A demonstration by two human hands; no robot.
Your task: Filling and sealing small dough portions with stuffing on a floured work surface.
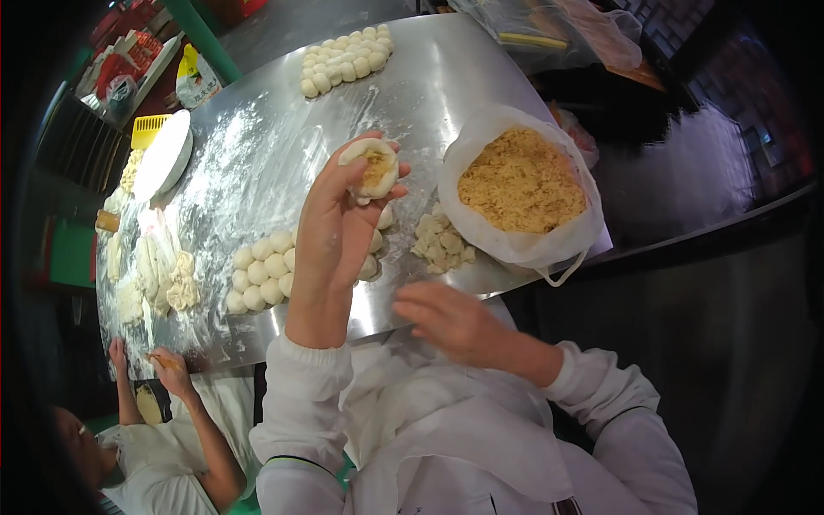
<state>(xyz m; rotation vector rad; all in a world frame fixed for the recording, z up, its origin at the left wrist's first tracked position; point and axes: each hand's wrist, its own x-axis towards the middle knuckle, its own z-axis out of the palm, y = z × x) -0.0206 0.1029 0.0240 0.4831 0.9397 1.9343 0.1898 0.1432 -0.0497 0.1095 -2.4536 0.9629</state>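
Observation:
My left hand is raised above the steel table, its fingers and thumb curled round a white dough wrapper. Crumbly yellow-brown filling lies in the wrapper's hollow, and the dough is still open at the top. Lower down, by the table's near edge, my right hand is slightly blurred. Its fingers are stretched out and no object shows in them. Just beyond it sits a heap of small flattened dough pieces. Round dough balls stand in rows at the left, partly hidden behind my left forearm.
A white bag full of filling stands at the right. More filled-looking dough balls sit at the far edge. At the left are a white bowl, dough lumps and a co-worker's hands, one holding a wooden tool.

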